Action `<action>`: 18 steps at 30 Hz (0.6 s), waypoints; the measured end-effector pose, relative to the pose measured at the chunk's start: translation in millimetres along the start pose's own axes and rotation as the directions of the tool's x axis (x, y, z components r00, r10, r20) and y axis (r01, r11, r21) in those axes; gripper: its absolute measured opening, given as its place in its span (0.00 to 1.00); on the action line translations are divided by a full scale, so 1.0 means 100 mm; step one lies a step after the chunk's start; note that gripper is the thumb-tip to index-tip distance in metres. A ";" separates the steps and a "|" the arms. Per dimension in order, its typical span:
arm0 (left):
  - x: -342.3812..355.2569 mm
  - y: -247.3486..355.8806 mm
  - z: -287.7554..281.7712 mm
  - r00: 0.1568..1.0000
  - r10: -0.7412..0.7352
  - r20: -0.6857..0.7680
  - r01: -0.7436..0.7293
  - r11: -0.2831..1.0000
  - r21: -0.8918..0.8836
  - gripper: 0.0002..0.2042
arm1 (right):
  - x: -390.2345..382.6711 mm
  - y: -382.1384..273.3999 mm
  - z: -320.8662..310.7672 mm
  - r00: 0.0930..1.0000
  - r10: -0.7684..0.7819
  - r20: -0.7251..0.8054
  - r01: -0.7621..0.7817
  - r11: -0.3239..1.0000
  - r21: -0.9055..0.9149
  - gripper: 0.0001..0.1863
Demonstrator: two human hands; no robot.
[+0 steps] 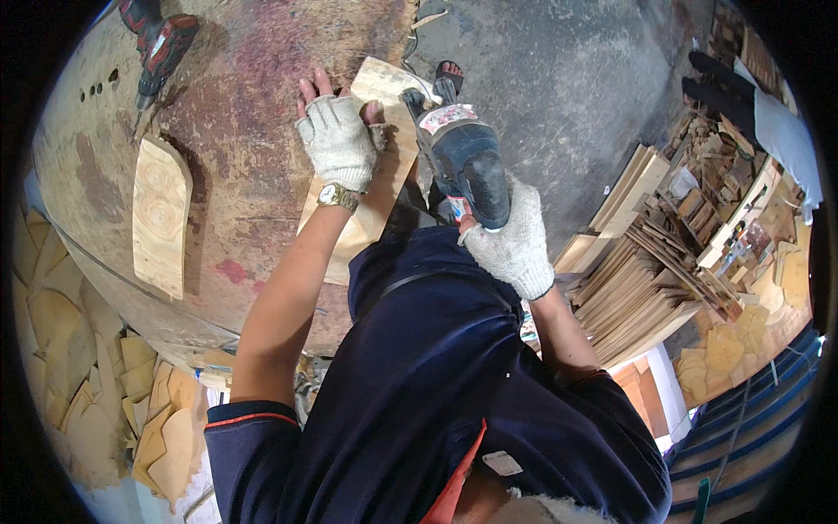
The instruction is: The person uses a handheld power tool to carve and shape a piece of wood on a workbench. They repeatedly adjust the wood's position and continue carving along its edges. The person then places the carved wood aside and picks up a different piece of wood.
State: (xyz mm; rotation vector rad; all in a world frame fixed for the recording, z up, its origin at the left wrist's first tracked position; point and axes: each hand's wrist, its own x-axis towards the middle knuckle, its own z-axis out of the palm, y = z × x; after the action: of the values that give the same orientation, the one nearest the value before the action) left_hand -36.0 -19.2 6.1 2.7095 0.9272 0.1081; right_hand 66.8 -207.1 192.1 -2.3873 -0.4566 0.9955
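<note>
My left hand [338, 140], in a white fingerless glove, lies spread on a pale plywood board [360, 208]. The fingers reach past the board's left side onto the worn worktable [253, 131], and the thumb points toward the power tool. In my gloved right hand [515, 236] is the rear end of a dark jigsaw [471, 162] with a red-and-white sticker. Its front is at the board's right edge, near the far end; the blade is hidden. Left of my left hand lies a cut plywood piece [162, 214] with one curved end.
A red-and-black cordless drill [166, 54] rests at the table's far left. Stacked wooden strips [620, 297] and scrap wood stand on the right. Many curved offcuts [70, 341] are piled at lower left. A sandalled foot [449, 74] shows on the grey floor [576, 87].
</note>
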 end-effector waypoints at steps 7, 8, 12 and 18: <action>0.01 0.00 0.00 1.000 0.000 -0.013 0.000 1.000 -0.029 0.23 | 0.08 0.03 -0.06 0.994 0.063 0.091 -0.057 0.996 -0.065 0.30; 0.01 0.00 0.00 1.000 0.000 -0.012 0.000 1.000 -0.028 0.23 | 0.09 0.02 -0.07 0.995 0.034 0.091 -0.029 0.998 -0.055 0.30; 0.01 0.01 -0.01 1.000 0.000 -0.023 0.000 0.999 -0.034 0.23 | 0.12 0.00 -0.14 0.996 0.016 0.091 -0.008 0.996 -0.084 0.30; 0.02 0.02 -0.03 1.000 -0.004 -0.013 0.004 0.999 -0.042 0.23 | 0.19 -0.04 -0.22 0.990 -0.007 0.140 0.023 0.993 -0.112 0.30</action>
State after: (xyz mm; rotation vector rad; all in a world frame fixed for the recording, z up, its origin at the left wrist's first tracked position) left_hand -34.0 -18.8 8.9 2.6714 0.9235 0.1427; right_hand 95.7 -201.3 197.2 -2.4189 -0.5962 1.1635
